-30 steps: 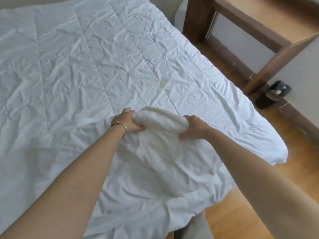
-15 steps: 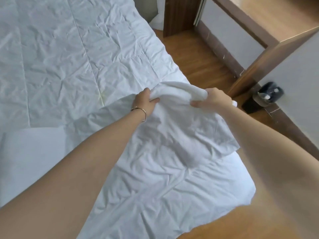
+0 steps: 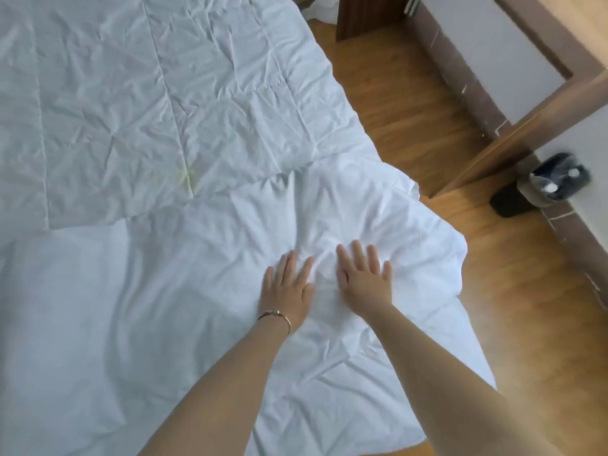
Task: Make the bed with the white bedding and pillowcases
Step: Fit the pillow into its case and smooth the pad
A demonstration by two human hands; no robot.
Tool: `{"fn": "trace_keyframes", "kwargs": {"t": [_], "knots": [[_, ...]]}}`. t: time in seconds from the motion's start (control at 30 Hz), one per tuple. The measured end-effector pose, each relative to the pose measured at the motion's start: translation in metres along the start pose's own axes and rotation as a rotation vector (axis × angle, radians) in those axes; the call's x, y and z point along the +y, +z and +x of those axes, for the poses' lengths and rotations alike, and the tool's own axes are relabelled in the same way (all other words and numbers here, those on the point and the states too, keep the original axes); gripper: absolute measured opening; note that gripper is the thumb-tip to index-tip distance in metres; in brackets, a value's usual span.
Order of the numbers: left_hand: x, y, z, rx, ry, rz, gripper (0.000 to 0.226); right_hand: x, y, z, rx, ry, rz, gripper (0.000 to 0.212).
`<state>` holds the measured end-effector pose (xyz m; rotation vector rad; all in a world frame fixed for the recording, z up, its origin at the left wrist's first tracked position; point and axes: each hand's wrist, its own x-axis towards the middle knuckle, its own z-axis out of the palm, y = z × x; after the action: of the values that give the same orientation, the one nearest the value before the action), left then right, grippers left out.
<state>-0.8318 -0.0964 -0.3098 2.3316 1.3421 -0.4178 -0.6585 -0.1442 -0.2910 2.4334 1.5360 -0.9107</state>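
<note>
Both hands lie flat with fingers straight and spread, gripping nothing: the left hand (image 3: 287,284), with a thin bracelet (image 3: 275,314) at its wrist, and the right hand (image 3: 362,278) just beside it press side by side on a puffy, crumpled white duvet (image 3: 204,291) that covers the near half of the bed, from about 9 o'clock round to 4 o'clock of the hands. Beyond them, from 10 to 1 o'clock, a flatter, creased white quilted sheet (image 3: 131,103) covers the rest of the bed, with a small yellowish stain (image 3: 187,174) at about 11 o'clock. The duvet's corner (image 3: 437,238) bulges over the bed's edge at 2 to 3 o'clock, above the brown wooden floor (image 3: 411,103). The bedding looks light, soft and limp: it should bunch and wrinkle under a push and hold no shape of its own, and it probably slides easily over the sheet beneath. Flat palms suit smoothing; to shift or square it, a pinch at the overhanging corner or along the hem would likely give better control than a grab in the middle. A dark wooden desk leg (image 3: 526,133) and a small dark bin (image 3: 556,179) stand at 2 o'clock, well apart from the bed.
</note>
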Motion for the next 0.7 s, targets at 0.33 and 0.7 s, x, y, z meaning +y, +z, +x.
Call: {"fn": "trace_keyframes", "kwargs": {"t": [0.33, 0.7], "knots": [[-0.090, 0.019, -0.108, -0.081, 0.201, 0.140, 0.073, -0.024, 0.050, -0.086, -0.066, -0.294, -0.215, 0.075], [-0.220, 0.014, -0.213, -0.102, -0.245, 0.140, 0.093, -0.171, 0.071, -0.094, -0.016, -0.545, -0.521, 0.092]]}}
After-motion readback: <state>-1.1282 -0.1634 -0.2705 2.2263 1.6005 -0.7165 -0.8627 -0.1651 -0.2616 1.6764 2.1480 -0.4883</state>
